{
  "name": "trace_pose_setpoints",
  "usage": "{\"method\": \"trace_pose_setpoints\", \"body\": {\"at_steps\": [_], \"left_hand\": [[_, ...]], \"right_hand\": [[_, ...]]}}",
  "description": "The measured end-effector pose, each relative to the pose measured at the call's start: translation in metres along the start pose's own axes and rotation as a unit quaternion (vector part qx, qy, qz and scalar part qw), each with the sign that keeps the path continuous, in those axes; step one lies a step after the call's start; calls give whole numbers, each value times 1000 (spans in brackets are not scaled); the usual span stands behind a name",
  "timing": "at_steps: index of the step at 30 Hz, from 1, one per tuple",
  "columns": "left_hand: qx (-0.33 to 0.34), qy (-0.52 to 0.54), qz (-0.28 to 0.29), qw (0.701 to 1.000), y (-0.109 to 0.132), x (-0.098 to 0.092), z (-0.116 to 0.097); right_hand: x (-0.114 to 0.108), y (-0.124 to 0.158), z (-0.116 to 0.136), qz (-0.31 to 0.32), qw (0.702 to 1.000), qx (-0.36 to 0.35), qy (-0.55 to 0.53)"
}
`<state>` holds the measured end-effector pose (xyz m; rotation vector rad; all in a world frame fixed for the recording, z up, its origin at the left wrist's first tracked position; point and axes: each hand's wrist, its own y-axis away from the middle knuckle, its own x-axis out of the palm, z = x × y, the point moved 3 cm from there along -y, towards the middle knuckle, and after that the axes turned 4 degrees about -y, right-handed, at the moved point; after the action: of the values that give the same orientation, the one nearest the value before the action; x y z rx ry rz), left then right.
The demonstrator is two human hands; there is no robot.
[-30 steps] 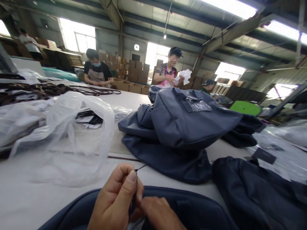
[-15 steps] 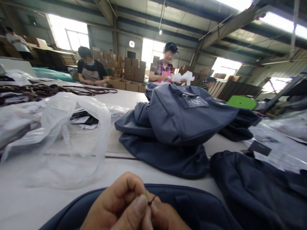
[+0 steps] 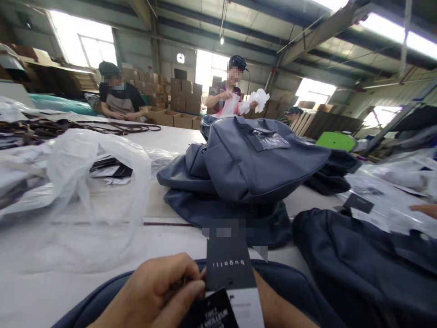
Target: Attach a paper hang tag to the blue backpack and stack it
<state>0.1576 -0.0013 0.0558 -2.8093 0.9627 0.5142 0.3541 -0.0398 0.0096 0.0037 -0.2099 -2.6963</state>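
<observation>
My left hand (image 3: 153, 289) is closed, its thumb and bent forefinger pinched together at the edge of the hang tags. A dark "bugatti" tag (image 3: 227, 262) stands up in front of the hands, with a white label (image 3: 251, 305) below it and a smaller black tag (image 3: 213, 312) overlapping. Behind these tags is my right hand (image 3: 276, 300); its fingers are hidden, so its grip does not show. Beneath both hands lies a dark navy bag (image 3: 112, 291), partly cut off by the lower frame edge.
Stacked navy bags (image 3: 266, 168) rise ahead on the white table (image 3: 177, 241). Another navy bag (image 3: 355, 255) lies at right, near another person's hand (image 3: 425, 209). A clear plastic bag (image 3: 133, 196) with tags inside is at left, brown straps (image 3: 119, 127) beyond. Co-workers stand behind.
The hang tags have come up into view between my hands, covering my right fingers. The thin dark cord seen between my fingertips is now hidden. Another person's hand has appeared at the right edge.
</observation>
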Motion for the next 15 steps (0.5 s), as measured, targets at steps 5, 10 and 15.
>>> {"method": "trace_pose_setpoints", "body": {"at_steps": [5,10,15], "left_hand": [[-91,73,-45,992,-2,6,5],[-109,222,-132,960,1,2,11],[-99,378,-121,913,-1,8,9]], "right_hand": [[7,-2,-12,-39,974,66,-213],[-6,-7,-7,-193,926,-27,-324],[-4,-12,-14,-77,945,-62,-312]]}}
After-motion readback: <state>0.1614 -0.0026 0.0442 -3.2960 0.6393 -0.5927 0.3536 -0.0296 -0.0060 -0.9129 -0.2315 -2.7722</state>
